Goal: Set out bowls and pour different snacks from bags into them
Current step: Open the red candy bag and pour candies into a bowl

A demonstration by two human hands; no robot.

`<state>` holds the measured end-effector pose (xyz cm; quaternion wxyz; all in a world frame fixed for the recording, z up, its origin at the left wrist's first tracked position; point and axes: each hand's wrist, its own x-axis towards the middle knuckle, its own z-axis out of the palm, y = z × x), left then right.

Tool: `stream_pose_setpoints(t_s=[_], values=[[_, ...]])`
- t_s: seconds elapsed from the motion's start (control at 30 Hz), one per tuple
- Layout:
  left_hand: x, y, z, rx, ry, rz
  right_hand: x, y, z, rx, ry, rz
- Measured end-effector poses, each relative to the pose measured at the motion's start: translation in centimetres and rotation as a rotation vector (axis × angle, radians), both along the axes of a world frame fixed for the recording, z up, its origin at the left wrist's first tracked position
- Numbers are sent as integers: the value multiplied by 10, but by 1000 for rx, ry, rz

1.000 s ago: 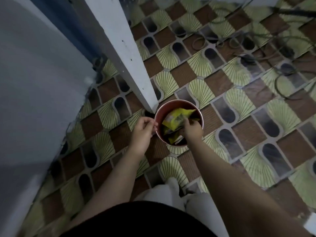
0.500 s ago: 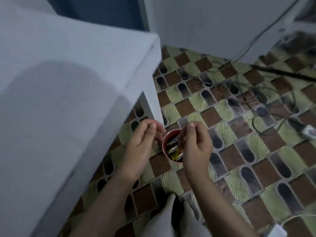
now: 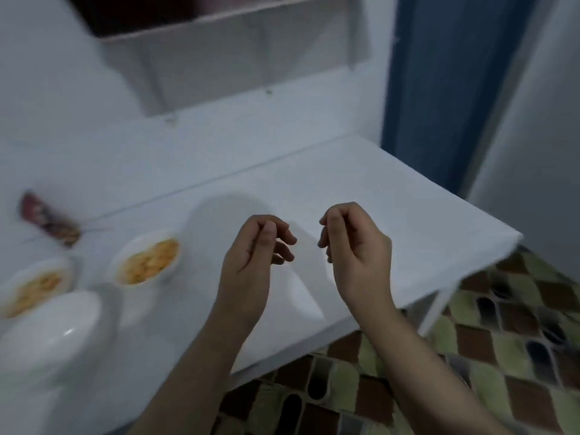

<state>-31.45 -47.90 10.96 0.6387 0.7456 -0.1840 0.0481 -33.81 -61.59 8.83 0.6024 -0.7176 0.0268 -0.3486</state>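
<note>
I am holding my left hand (image 3: 251,255) and right hand (image 3: 354,246) over the table (image 3: 361,183), both grips loosely curled, holding nothing. The empty bowl (image 3: 50,334) is sitting near the left front edge; it looks smooth, slippery and breakable, so I would take its rim.

Both bare forearms reach up from the lower edge of the view, side by side and a little apart, with the hands raised at about the same height. The left hand (image 3: 251,255) has its back toward the camera, its fingers loosely curled and its thumb lying near the fingertips, holding nothing. The right hand (image 3: 354,246) mirrors it, fingers bent inward toward the left hand and hanging relaxed, also holding nothing, and the two hands do not touch
</note>
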Motion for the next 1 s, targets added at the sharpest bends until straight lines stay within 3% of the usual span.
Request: stream_pose_setpoints(t_s=[0.3,0.43,0.73,1.0], values=[[-3,232,21,-112,-121,489,55,232,28,-113,-74,382],[14,331,17,-94,-79,601,82,329,28,-171,-107,393],[140,484,3,49,99,582,168,458,28,-184,-37,334],[257,520,-6,318,198,578,238,479,22,-400,87,223]])
